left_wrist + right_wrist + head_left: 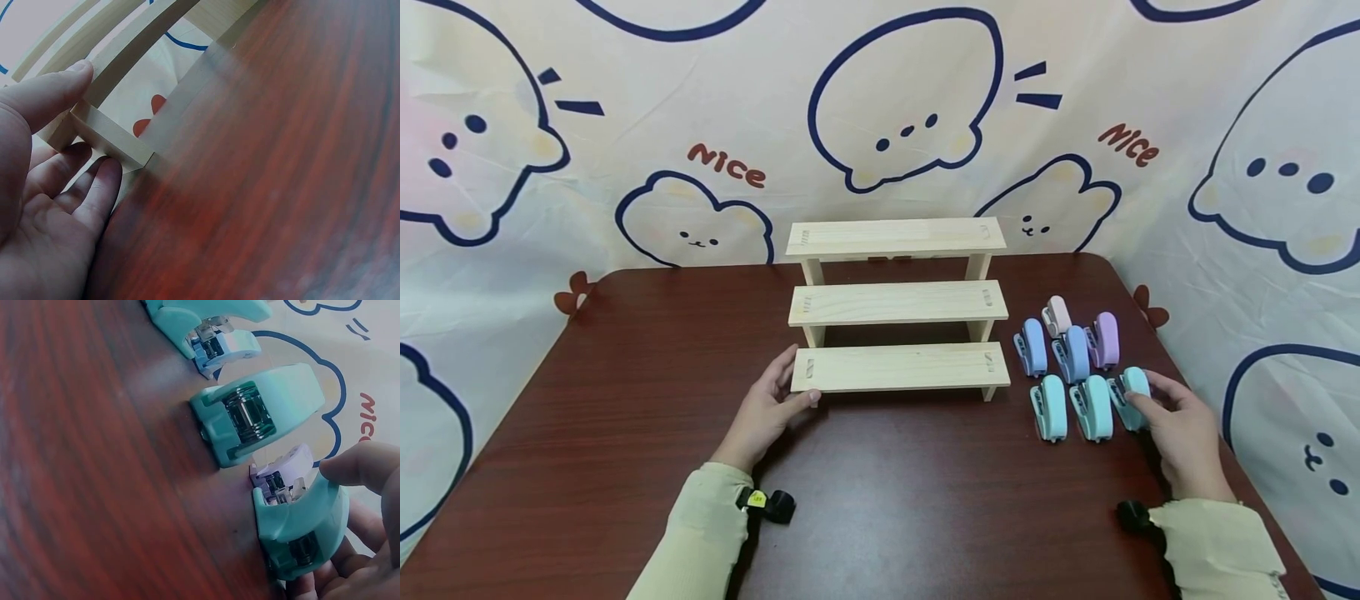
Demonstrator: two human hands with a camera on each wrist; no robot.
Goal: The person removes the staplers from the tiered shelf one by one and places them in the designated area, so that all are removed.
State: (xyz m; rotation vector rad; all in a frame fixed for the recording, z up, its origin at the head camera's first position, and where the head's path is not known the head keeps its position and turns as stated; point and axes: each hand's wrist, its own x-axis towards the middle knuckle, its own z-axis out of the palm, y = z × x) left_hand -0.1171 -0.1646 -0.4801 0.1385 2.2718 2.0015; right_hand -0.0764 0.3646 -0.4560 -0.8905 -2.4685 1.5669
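A three-tier wooden step rack stands at the middle of the table. My left hand holds the left end of its lowest step. In the left wrist view the thumb lies along the step's edge and the fingers curl around the end by the leg. At the right, my right hand grips a teal hole punch between thumb and fingers. It is the rightmost of the front row, close beside a second teal hole punch. A third stands left of that.
Behind the teal row stand two blue hole punches, one nearer the rack, and a purple one. A pale pink one is farthest back. A patterned cloth hangs around the brown table.
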